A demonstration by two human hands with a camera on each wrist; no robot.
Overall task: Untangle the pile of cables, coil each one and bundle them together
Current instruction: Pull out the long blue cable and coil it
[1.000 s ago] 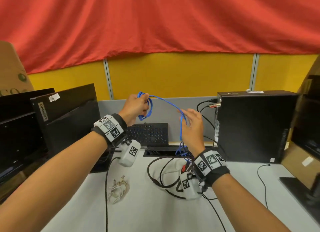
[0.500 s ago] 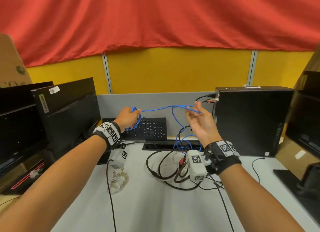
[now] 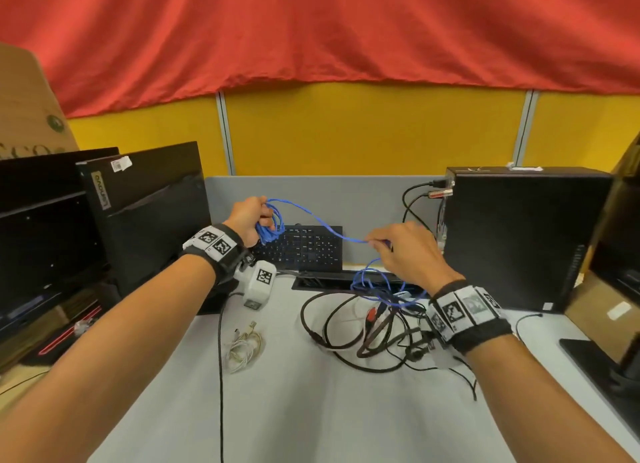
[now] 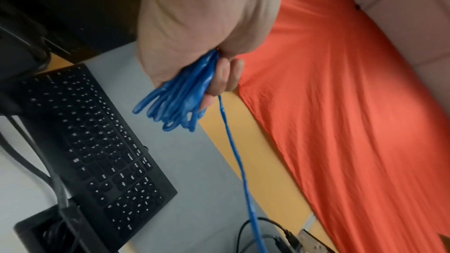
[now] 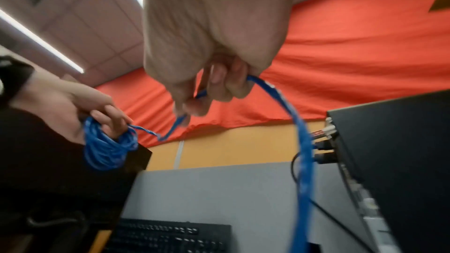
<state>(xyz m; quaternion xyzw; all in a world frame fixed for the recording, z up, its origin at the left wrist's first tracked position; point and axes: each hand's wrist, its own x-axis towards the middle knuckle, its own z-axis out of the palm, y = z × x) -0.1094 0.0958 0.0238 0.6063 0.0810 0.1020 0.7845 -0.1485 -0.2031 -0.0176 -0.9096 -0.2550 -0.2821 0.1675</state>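
In left hand (image 3: 247, 215), coiled blue cable (image 3: 269, 227)

A big red cloth (image 3: 311, 29) is hanging across the top of the back wall, and yellow panels (image 3: 374, 130) are showing under it, with a low grey screen (image 3: 363, 199) standing behind the desk. The pale grey desk (image 3: 311, 410) is holding a black keyboard (image 3: 304, 248) at the back, dark monitors (image 3: 145, 213) on the left, and a black computer box (image 3: 519, 237) on the right. Long white lights (image 5: 41, 41) are glowing on the tiled ceiling.
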